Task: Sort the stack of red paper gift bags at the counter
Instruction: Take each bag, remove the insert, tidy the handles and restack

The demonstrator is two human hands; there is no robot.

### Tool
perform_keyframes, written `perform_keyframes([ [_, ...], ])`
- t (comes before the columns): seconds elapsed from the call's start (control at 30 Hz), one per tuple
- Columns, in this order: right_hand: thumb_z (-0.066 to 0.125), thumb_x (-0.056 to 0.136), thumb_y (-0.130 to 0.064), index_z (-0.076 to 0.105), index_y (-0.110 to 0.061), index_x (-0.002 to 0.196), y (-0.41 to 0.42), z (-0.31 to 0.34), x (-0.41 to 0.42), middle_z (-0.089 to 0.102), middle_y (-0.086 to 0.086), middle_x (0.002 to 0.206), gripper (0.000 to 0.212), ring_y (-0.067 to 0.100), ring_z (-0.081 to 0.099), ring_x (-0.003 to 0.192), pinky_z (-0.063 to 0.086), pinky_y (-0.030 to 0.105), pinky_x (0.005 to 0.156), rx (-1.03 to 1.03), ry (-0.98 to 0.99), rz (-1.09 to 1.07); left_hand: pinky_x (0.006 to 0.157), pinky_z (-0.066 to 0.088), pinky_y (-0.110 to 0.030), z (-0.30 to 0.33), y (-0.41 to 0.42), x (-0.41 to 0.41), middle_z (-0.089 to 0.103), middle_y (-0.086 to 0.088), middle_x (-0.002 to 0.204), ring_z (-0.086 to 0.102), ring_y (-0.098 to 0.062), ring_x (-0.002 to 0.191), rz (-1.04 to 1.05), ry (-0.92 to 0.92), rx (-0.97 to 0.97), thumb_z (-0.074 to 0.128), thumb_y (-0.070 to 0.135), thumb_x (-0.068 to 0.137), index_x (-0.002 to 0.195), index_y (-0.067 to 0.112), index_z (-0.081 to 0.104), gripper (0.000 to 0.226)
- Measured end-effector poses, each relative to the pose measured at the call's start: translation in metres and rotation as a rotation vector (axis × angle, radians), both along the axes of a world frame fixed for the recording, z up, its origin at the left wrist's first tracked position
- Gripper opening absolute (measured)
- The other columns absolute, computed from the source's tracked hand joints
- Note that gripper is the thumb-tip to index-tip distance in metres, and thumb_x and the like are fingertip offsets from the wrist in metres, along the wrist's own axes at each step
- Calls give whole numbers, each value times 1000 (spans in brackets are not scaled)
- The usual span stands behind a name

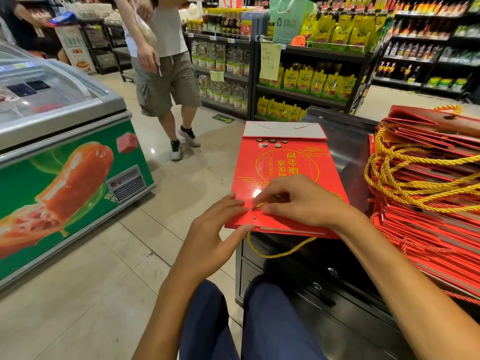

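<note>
A flat red gift bag [283, 162] with gold print lies on the black counter [345, 157], its open end toward me. My left hand [215, 229] presses its near left corner, thumb under the edge. My right hand [304, 201] pinches the tip of the gold cord handle [275, 253] at a hole near the bag's edge; a loop of that cord hangs below the bag. To the right rises a tall stack of red gift bags [431, 229] with tangled gold cords [405, 178] on top.
A green chest freezer [65, 157] stands at the left. A person in grey shorts [166, 81] stands in the aisle ahead. Shelves of bottles and yellow pouches [306, 81] line the back. Counter drawers [311, 281] sit beside my knees.
</note>
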State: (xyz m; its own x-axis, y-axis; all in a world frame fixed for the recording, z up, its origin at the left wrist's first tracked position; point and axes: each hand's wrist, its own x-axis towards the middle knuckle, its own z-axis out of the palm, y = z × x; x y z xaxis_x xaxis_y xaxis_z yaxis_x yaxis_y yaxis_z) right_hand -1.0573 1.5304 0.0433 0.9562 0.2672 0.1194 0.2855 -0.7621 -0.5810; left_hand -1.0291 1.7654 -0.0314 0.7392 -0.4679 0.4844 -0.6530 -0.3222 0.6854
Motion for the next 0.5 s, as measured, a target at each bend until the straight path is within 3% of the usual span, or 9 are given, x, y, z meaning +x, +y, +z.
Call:
perform_keyframes([
  [0.23,79,89,-26,81,-24,98,1,6,-2,75,-14,91,9,3,65,86,44,20,76,-79,-82,-6,112,46,-35,1,0,-1,65,14,135,47,3,138,11,-6,-4,72,44,91,127,19,73,44],
  [0.4,73,92,-28,78,-26,97,11,22,-1,74,-12,90,7,6,65,82,51,36,77,-315,-117,131,112,46,-35,3,0,-2,60,20,137,48,3,137,15,-5,-23,72,45,90,129,19,72,46],
  [0.5,72,92,-27,77,-29,96,16,27,1,72,-12,87,7,6,61,79,50,35,75,-363,-132,145,112,47,-36,1,-1,-3,60,18,137,49,1,138,19,-32,-43,73,40,91,127,17,72,43],
])
